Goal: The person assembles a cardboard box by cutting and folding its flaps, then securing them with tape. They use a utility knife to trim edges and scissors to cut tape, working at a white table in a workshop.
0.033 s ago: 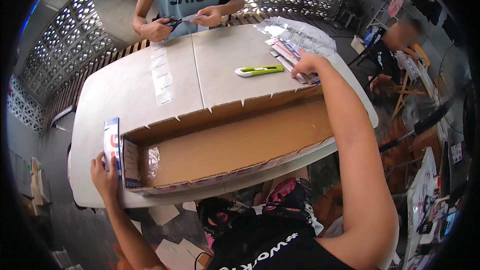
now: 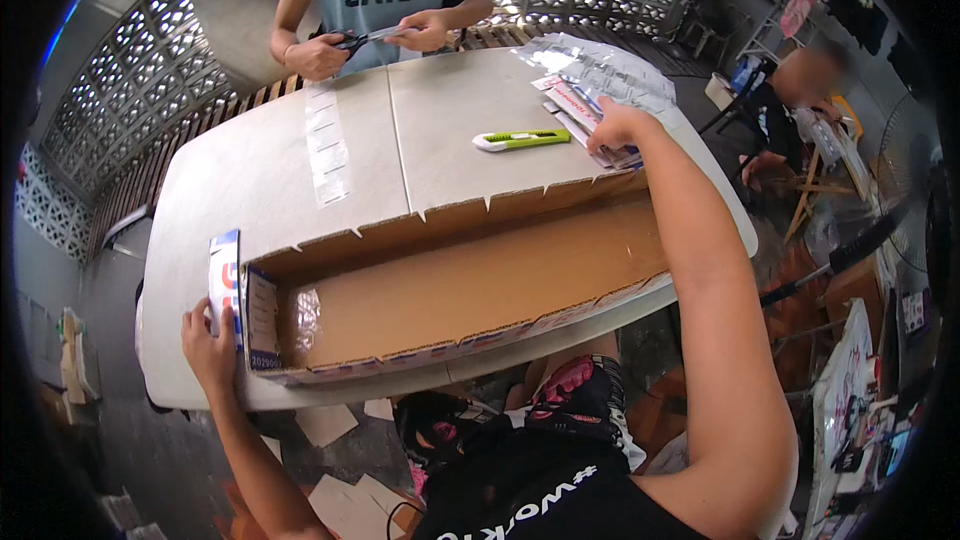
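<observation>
Nothing moved: left hand (image 2: 208, 345) holding box (image 2: 450, 290) end; right hand (image 2: 615, 125) seemingly on packets (image 2: 585, 105).

The long open box (image 2: 470, 290) is plain brown corrugated cardboard, matt and slightly fibrous inside, with printed paper-faced flaps at its left end (image 2: 228, 285) where the left hand (image 2: 208, 345) rests. The counter (image 2: 250, 170) looks like moulded plastic, pale grey and smooth with a dull sheen. A clear film strip (image 2: 327, 145) lying on it is glossy (it catches the light). The utility knife (image 2: 520, 140) has a shiny green and white plastic body. Under the right hand (image 2: 615, 125), the stacked packets (image 2: 590, 90) are wrapped in crinkled, reflective transparent plastic.
</observation>
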`<state>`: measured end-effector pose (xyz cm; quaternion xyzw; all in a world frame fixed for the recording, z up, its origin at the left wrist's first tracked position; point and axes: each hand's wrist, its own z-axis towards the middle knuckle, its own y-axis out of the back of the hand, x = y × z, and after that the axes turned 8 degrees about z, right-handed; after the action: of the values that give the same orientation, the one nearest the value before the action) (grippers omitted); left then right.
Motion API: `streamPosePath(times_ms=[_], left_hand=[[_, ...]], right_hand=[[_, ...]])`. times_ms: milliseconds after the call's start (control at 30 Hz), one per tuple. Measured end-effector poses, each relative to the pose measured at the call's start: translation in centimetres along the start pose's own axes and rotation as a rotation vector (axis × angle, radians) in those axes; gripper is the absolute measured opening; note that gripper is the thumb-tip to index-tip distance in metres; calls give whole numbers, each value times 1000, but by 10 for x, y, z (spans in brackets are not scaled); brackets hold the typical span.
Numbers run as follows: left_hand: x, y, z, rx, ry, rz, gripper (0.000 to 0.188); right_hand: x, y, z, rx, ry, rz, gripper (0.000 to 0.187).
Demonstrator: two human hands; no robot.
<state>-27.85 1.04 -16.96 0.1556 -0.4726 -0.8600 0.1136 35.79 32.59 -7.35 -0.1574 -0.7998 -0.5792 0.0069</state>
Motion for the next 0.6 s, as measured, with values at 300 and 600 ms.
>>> streamPosePath(times_ms=[300, 600], left_hand=[[-19, 23, 41, 435, 266, -141, 74], [-29, 50, 40, 341, 445, -527, 55]], right_hand=[[-9, 13, -16, -253, 281, -66, 114], [-8, -25, -228, -245, 946, 374, 36]])
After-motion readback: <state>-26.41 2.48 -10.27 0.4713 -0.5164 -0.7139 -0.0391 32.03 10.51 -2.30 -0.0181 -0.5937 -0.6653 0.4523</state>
